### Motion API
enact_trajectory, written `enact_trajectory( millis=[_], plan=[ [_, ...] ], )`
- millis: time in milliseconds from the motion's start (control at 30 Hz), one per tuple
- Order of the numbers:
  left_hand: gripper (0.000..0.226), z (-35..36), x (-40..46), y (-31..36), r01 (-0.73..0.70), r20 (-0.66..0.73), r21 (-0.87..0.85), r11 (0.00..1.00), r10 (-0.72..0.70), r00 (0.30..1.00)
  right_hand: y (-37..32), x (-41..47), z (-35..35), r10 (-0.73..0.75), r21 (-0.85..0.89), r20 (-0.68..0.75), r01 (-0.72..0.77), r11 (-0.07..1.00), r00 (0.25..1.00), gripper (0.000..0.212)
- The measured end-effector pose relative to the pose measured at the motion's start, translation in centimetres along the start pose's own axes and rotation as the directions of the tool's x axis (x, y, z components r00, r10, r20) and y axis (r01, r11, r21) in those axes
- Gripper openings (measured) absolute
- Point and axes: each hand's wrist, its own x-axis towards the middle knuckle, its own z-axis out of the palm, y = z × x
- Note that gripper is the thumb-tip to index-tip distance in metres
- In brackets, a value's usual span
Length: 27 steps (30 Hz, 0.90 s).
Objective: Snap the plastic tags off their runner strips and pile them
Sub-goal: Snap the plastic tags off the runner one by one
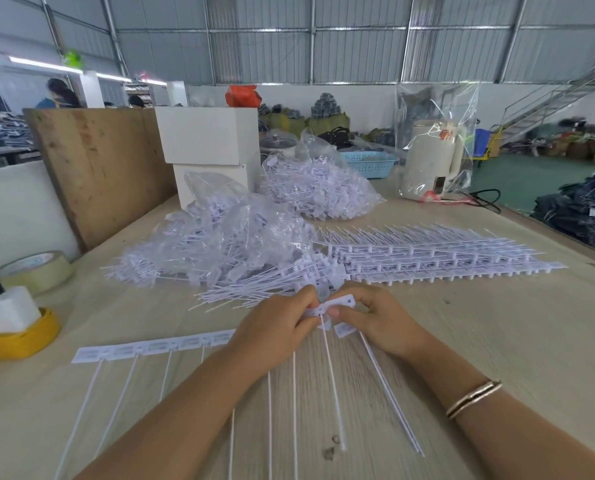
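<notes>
A white runner strip of plastic tags with long thin tails lies across the near table, running under my left hand. That hand pinches the strip's right end. My right hand grips a single white tag at that end, its tail pointing toward me. The two hands meet at the table's middle. Just behind them lies a loose pile of separated tags. A neat stack of whole runner strips sits to the right of the pile.
Two clear bags of tags lie behind the pile. Tape rolls sit at the left edge. White boxes, a wooden board, a bagged kettle and a blue basket stand at the back.
</notes>
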Motion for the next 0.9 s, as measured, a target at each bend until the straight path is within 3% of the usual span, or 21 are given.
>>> enact_trajectory(
  millis=[167,233,333,433,500,567,633,733,900],
  plan=[
    [0.013,-0.1,0.2,0.2,0.044,-0.009,-0.221,0.974,-0.047,0.999,0.1,0.3,0.0,-0.061,-0.006,-0.031,0.061,0.998,0.998,0.010],
    [0.014,-0.1,0.2,0.2,0.093,0.006,-0.306,0.948,-0.096,0.995,0.2,0.2,-0.1,-0.050,0.069,-0.097,0.057,0.996,0.994,0.009],
    [0.014,-0.1,0.0,0.0,0.077,-0.012,-0.219,0.973,-0.081,0.997,0.2,0.0,-0.6,0.042,0.216,-0.133,-0.013,0.976,0.990,0.008],
    [0.016,-0.3,0.0,0.0,0.071,-0.034,-0.134,0.988,-0.076,0.997,0.6,0.1,-0.8,0.025,-0.083,-0.060,-0.030,0.996,0.998,0.007],
    [0.018,-0.5,0.0,0.1,0.075,-0.051,-0.088,0.993,-0.080,0.995,0.9,0.2,-0.7,0.063,-0.293,0.006,-0.058,0.954,0.998,0.018],
    [0.021,-0.5,0.0,0.0,0.092,-0.061,-0.076,0.993,-0.097,0.993,1.1,0.3,-0.6,0.109,-0.384,0.049,-0.082,0.920,0.993,0.027],
    [0.027,-0.4,0.1,0.0,0.118,-0.061,-0.102,0.988,-0.125,0.990,0.9,0.4,-0.5,0.091,-0.396,-0.002,-0.084,0.914,0.996,0.026],
    [0.036,-0.2,0.2,0.5,0.112,-0.074,-0.099,0.989,-0.120,0.990,0.2,0.4,-0.3,0.004,-0.230,-0.115,-0.031,0.973,0.993,0.013],
    [0.039,0.0,0.2,1.2,0.057,-0.093,-0.042,0.998,-0.060,0.994,-0.1,0.5,0.9,0.035,-0.273,0.027,-0.026,0.962,0.999,0.023]
  ],
)
